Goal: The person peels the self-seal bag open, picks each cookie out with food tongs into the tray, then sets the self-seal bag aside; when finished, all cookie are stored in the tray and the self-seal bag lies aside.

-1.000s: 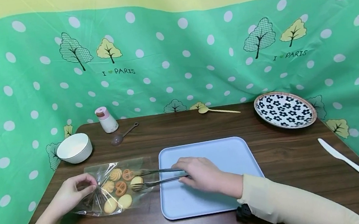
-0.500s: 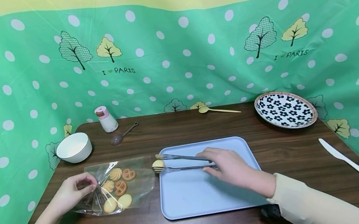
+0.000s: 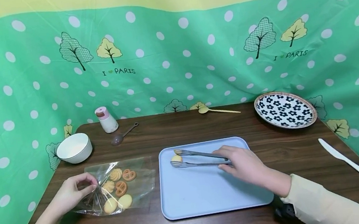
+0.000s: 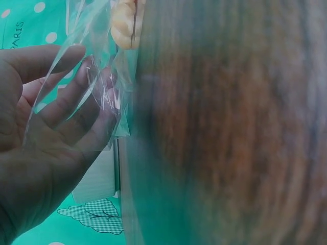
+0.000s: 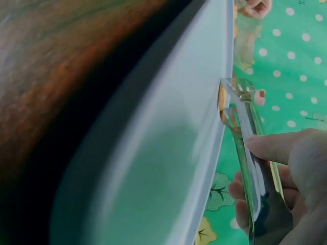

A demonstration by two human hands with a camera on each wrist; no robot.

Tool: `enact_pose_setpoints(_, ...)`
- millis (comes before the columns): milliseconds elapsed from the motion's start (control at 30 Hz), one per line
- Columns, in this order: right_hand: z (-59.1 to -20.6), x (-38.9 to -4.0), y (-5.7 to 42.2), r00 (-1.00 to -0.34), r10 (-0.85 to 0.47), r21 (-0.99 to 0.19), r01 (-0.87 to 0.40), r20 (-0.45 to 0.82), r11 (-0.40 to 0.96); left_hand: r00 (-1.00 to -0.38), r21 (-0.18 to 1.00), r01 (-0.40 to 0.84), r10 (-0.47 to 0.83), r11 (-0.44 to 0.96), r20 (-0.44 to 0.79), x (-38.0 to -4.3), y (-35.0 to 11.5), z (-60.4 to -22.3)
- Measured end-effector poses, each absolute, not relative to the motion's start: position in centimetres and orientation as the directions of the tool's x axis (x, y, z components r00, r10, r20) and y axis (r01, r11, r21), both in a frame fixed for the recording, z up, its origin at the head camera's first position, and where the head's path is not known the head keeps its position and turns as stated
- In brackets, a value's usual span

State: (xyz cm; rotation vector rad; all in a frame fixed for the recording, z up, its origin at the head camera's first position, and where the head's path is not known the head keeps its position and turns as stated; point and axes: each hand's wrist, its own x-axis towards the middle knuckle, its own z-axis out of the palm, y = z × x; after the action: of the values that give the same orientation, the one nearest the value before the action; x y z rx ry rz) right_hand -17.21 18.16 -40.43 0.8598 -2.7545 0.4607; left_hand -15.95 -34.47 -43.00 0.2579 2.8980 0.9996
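On the left, my left hand (image 3: 70, 194) pinches the gathered end of a clear plastic bag (image 3: 145, 191) lying on the table. Several cookies (image 3: 121, 188), round, swirled and pretzel-shaped, show through the plastic. My right hand (image 3: 244, 163) grips metal tongs (image 3: 206, 163) over the light blue tray (image 3: 207, 198). Between the tong tips is a round yellow cookie (image 3: 176, 158), at the tray's far left part. In the right wrist view, the thumb presses along one arm of the tongs (image 5: 250, 153), and the cookie (image 5: 221, 97) sits at the tray's surface.
A white bowl (image 3: 74, 149), a pink-capped shaker (image 3: 107, 119) and a small brown scoop (image 3: 118, 139) stand or lie at the back left. A yellow spoon (image 3: 203, 109) lies at the back edge. Rightward are a flower-patterned plate (image 3: 285, 110) and a white knife (image 3: 354, 165).
The tongs have drawn the round yellow cookie rightward out of the bag and over the tray. My right hand moved right with them; my left hand kept its place on the bag.
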Motion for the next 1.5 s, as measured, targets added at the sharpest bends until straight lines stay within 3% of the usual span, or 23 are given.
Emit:
enact_pose_setpoints(267, -40.3, -17.4, 18.2, -0.817, -0.509, -0.242, -0.569, 0.269, 0.786, -0.980, 0.620, 0.171, 0.195, 0.766, 0.030, -15.8, -34.4, -43.3)
enact_pose_setpoints(600, -39.7, -16.9, 14.8, -0.756, -0.593, -0.279, -0.654, 0.277, 0.703, -0.981, 0.634, 0.172, 0.190, 0.754, 0.039, -15.9, -34.6, -43.2)
enact_pose_setpoints(867, -40.1, -17.0, 10.9, -0.699, -0.670, -0.242, -0.715, 0.250, 0.656, -0.980, 0.628, 0.176, 0.193, 0.758, 0.042, -15.9, -34.6, -43.1)
enact_pose_setpoints(1500, -41.3, -17.3, 4.2, -0.729, -0.648, -0.187, -0.683, 0.220, 0.706, -0.982, 0.630, 0.165, 0.188, 0.758, 0.031, -16.1, -34.7, -43.4)
